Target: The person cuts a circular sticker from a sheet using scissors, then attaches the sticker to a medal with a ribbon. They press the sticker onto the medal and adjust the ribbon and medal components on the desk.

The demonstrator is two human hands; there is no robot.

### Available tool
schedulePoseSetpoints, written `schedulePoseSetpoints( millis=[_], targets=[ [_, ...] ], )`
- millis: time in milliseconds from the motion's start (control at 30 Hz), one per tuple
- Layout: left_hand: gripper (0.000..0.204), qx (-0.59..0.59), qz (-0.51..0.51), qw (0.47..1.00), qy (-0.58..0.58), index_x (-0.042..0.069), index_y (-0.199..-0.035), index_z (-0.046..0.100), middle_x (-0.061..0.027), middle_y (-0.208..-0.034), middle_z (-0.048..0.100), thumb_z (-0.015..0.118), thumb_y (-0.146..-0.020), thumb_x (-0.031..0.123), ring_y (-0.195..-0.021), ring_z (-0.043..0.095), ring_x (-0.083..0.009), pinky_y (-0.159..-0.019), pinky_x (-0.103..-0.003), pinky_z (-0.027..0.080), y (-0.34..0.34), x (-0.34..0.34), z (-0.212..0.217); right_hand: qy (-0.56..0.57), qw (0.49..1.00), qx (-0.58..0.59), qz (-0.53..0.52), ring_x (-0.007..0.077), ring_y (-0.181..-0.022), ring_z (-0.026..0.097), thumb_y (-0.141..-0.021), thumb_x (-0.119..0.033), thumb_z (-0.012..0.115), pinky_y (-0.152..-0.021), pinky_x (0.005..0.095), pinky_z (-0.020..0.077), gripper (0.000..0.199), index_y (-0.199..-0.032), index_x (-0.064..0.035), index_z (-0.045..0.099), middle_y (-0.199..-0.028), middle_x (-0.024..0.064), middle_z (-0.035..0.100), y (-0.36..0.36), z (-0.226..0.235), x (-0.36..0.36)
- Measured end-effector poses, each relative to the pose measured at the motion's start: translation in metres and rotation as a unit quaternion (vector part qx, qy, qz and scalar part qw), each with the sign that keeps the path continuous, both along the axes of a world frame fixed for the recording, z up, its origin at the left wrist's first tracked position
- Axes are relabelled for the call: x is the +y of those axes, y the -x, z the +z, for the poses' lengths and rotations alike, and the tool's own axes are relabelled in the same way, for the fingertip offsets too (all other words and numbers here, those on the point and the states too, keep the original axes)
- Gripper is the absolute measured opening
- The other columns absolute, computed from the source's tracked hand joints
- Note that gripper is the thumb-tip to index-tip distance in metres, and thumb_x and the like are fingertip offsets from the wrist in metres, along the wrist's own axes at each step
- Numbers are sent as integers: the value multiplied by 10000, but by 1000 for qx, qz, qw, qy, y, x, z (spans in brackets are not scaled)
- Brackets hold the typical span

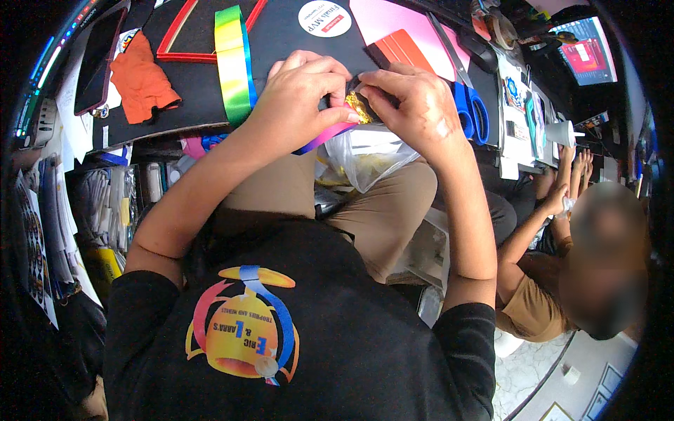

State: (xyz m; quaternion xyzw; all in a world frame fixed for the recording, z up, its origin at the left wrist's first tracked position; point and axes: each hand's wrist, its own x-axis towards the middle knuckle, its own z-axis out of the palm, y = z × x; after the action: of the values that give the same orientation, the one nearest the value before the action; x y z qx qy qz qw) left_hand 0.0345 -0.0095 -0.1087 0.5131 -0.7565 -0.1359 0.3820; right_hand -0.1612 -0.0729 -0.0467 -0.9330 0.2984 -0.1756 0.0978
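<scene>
My left hand [302,98] is closed at the near edge of the dark table, thumb and fingers pinching a shiny gold piece [360,109] that is mostly covered by the fingers. Close beside it, my right hand [419,109] has thumb and fingertips pressed together; what they hold is too small to make out. A multicoloured ribbon [235,67] loops up in yellow and green left of my left hand. Its pink and purple stretch [328,136] hangs below that hand's fingers. A round white printed disc [324,18] lies beyond the hands.
Right of my hands lie a red flat scraper [401,52], pink paper [382,17] and blue-handled scissors [479,116]. Leftward are an orange cloth [144,78], a phone [102,59] and a red frame [184,56]. A clear plastic bag [368,168] hangs over my lap. Another person sits at right.
</scene>
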Motion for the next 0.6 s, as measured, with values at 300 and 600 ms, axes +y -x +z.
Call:
schedulePoseSetpoints(
  millis=[300, 600],
  targets=[
    [263, 4, -6, 1000, -5, 83, -748, 595, -27, -1223, 683, 803, -739, 245, -1224, 537, -297, -1008, -459, 367, -1, 2, 1, -8, 999, -37, 8, 307, -724, 650, -820, -162, 697, -633, 428, 511, 108, -899, -92, 723, -742, 98, 616, 0, -5, -2],
    [264, -5, -3, 1000, -7, 89, -756, 606, -20, -1212, 691, 813, -726, 249, -1217, 541, -298, -1002, -457, 375, 0, 2, 2, 18, 998, -47, 44, 290, -669, 653, -806, -75, 745, -604, 366, 515, 163, -966, -50, 734, -752, 108, 636, 4, -3, -5]
  ],
)
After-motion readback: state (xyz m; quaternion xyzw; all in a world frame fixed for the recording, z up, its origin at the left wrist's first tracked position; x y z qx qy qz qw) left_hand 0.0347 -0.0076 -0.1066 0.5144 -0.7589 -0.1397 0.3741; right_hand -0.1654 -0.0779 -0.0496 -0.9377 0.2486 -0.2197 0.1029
